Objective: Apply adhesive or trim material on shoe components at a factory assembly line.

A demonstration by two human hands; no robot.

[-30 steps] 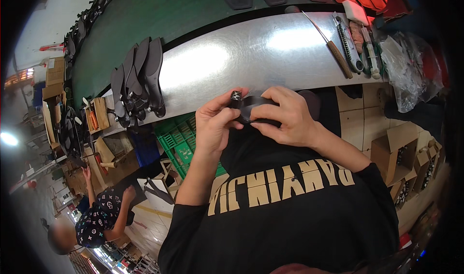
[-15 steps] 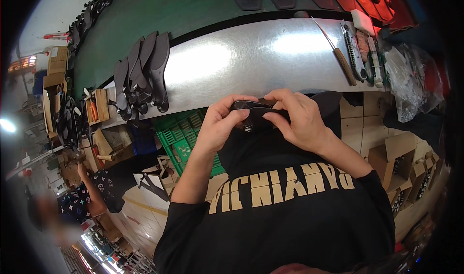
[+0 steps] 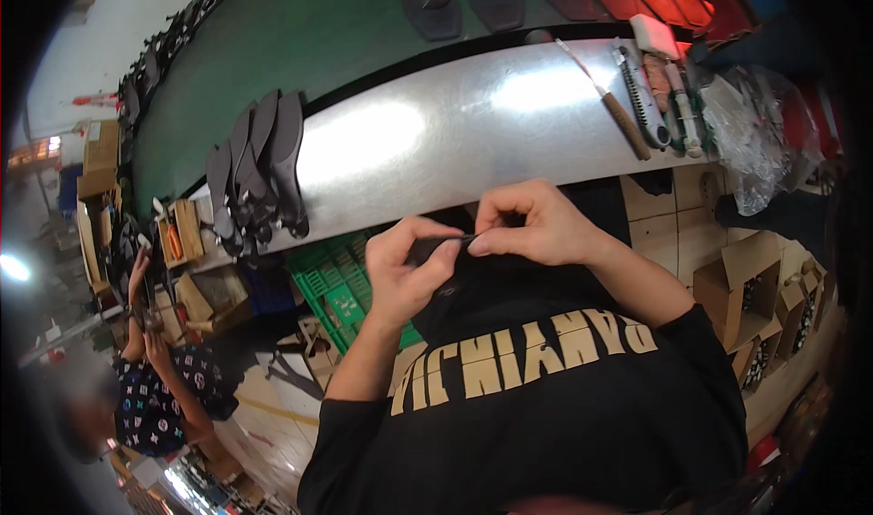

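At frame centre, the left hand [image 3: 400, 274] and right hand [image 3: 541, 229] pinch a thin dark piece [image 3: 467, 240], fingertips nearly together; its extent against the black shirt [image 3: 564, 433] I cannot tell. Uneven pinching could let it slip. Above, the metal bench [image 3: 446, 138] offers room between sandals [image 3: 287, 156], left, and awl [image 3: 626, 126], right.

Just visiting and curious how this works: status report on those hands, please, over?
Left grip: pinching dark piece. Right grip: pinching same piece. Piece: mostly hidden by fingers. Wooden-handled tool: on metal bench, apart from both.
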